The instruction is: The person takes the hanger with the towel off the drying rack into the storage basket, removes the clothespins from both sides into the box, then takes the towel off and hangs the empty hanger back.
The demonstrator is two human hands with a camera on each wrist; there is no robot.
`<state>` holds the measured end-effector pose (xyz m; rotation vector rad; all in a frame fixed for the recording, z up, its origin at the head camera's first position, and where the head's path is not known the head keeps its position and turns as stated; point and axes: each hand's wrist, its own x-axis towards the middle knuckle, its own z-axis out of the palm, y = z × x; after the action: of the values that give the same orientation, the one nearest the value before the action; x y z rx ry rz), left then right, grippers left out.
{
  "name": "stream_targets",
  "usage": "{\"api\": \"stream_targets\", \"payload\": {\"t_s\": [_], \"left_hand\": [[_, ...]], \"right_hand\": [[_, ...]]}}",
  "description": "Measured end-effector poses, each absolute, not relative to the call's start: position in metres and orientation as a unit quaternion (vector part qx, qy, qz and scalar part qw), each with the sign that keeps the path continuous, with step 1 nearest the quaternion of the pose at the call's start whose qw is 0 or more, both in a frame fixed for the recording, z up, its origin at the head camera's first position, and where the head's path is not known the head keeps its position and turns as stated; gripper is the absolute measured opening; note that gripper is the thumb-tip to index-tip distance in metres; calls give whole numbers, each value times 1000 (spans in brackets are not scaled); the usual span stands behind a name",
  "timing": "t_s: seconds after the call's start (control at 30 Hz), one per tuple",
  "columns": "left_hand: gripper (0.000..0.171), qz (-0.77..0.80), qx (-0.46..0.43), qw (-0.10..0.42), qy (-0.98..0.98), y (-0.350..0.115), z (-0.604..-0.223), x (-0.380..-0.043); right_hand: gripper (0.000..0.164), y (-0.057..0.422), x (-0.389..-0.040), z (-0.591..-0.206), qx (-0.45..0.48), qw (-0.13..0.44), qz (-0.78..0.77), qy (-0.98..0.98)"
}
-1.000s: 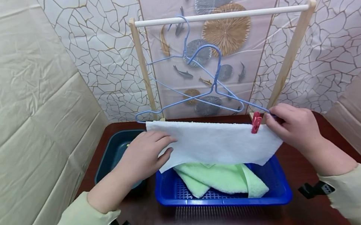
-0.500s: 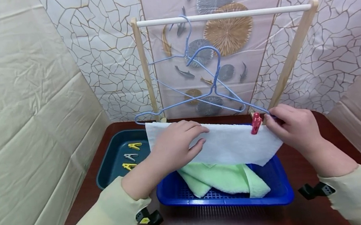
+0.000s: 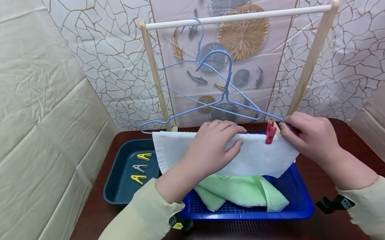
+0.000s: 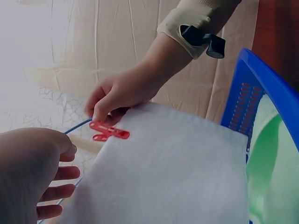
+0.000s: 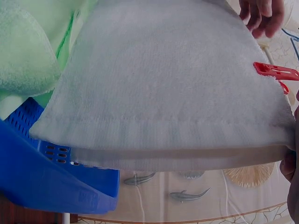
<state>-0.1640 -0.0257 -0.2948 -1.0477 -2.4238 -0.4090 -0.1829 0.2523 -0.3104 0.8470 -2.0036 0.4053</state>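
A yellow label (image 3: pixel 178 226) on the left sleeve's wrist camera is too small to read, and the faint raised mark on the blue basket (image 3: pixel 247 215) in the right wrist view is illegible.

Compared with half a second ago, the left hand (image 3: pixel 213 143) is farther toward 3 o'clock along the white towel (image 3: pixel 255 158), and the front hanger (image 3: pixel 226 87) sits slightly toward 9 o'clock. The red clip (image 3: pixel 270 132) stays on the towel's top edge.

The left hand holds nothing, its fingers relaxed and thumb apart; it is in front of the towel's upper middle, and whether the fingertips touch the cloth cannot be told. The clip lies at its 3 o'clock, the dark tray (image 3: pixel 122 186) with three clothespins (image 3: pixel 140 168) at 9.

The right hand (image 3: pixel 311 135) pinches the hanger's end; the towel, draped on the hanger, spreads toward its 9 o'clock. The green towel (image 3: pixel 241 194) lies in the basket, at 6 o'clock from the white one.
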Motion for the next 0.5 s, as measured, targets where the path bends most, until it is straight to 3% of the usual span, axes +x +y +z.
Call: {"api": "stream_targets", "payload": {"t_s": [0.3,0.5], "left_hand": [[34,-148,-362,186,-901,2,-292,-168],[39,-163,-348,183,-905,14,-293,-169]], "right_hand": [[34,253,-181,-310,339,431,158,-821],[37,253,-183,-311,350,448,164,-806]]}}
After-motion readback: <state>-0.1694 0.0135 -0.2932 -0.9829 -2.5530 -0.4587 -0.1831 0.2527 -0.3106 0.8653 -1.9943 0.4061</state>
